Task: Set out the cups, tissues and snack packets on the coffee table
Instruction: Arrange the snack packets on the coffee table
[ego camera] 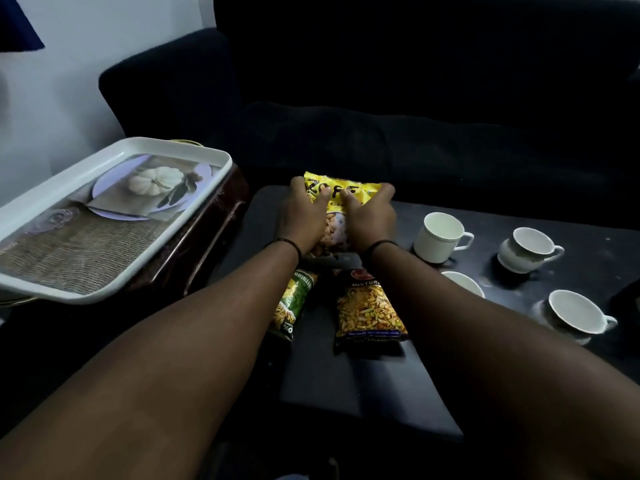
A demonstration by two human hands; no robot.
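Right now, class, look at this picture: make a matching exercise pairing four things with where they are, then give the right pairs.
Things:
1. yellow packet
2. green packet
3. white tray
4. white cups

Places:
A. on the table's right side
B. on the dark stand left of the table
C. under the left forearm
D. held by both hands

Pairs: 1-D, 2-C, 3-B, 4-A
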